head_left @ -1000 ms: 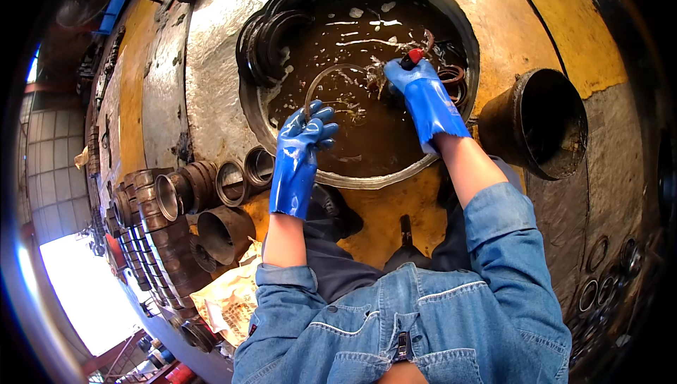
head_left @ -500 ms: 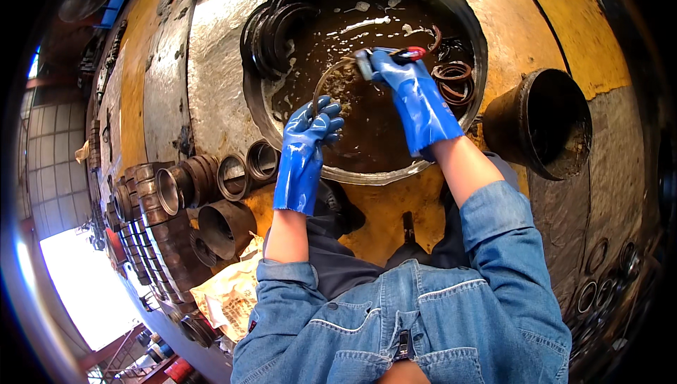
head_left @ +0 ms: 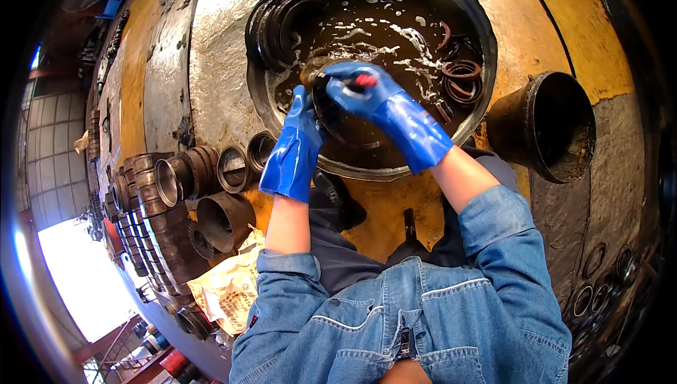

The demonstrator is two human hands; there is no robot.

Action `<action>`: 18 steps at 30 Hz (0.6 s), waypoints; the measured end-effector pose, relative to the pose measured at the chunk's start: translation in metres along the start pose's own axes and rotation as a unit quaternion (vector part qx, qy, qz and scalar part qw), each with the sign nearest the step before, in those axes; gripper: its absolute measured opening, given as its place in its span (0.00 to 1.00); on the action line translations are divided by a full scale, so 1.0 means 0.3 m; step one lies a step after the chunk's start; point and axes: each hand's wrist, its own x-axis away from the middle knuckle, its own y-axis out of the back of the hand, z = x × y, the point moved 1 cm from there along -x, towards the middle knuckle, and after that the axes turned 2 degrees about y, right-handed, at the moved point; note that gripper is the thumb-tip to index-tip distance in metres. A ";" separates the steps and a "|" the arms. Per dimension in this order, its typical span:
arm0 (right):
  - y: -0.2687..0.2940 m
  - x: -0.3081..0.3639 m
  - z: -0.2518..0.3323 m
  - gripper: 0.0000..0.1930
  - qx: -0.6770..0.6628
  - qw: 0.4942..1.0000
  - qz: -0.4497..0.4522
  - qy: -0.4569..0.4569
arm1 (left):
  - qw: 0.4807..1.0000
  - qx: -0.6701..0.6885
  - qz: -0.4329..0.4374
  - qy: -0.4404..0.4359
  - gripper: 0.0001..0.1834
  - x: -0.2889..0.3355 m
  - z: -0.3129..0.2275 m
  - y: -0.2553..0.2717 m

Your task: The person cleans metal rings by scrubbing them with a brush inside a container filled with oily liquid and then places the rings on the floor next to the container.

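My left hand [head_left: 297, 130], in a long blue rubber glove, grips the left side of a dark metal ring [head_left: 361, 145] over a round black tub [head_left: 374, 172] of murky brown liquid. My right hand [head_left: 367, 95], gloved the same way, is closed around a red-handled tool [head_left: 365, 81] at the ring's upper part. The tool's working end is hidden by the glove. Dark rings [head_left: 271, 31] lean against the tub's left wall, and brownish rings [head_left: 462, 74] lie at its right side. Pale foam drifts on the liquid.
A dark, grimy bucket [head_left: 509, 126] lies tipped to the right of the tub. Several metal sleeves [head_left: 168, 183] and stacked rings stand at left, with a crumpled paper bag [head_left: 229, 285] nearer me. More rings [head_left: 584, 299] lie at the lower right.
My right hand has moved left and down along the ring with the tool, closer to my left hand. The ring has tilted, and the foam has shifted.
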 end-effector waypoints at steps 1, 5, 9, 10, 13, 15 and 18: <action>-0.003 0.019 -0.013 0.17 0.058 0.998 0.023 0.010 | 0.994 -0.020 -0.103 0.014 0.35 -0.014 -0.007 -0.024; -0.049 0.094 0.028 0.15 0.139 0.985 0.095 0.043 | 0.999 -0.038 -0.017 0.030 0.30 -0.061 -0.018 0.143; 0.007 0.160 0.021 0.16 0.159 0.963 0.160 0.146 | 0.972 -0.216 0.031 -0.087 0.19 0.006 -0.001 0.101; 0.018 0.182 0.001 0.17 0.170 0.957 0.187 0.142 | 0.973 -0.208 0.030 -0.092 0.18 0.028 0.000 0.060; 0.041 0.242 -0.016 0.21 0.208 0.928 0.295 0.091 | 0.972 -0.210 0.007 -0.103 0.16 0.057 -0.008 0.007; 0.077 0.275 -0.012 0.21 0.264 0.903 0.330 0.074 | 0.969 -0.230 -0.029 -0.089 0.16 0.083 -0.017 -0.021; 0.141 0.295 -0.014 0.19 0.311 0.889 0.335 0.008 | 0.963 -0.253 -0.030 -0.090 0.18 0.080 -0.015 -0.030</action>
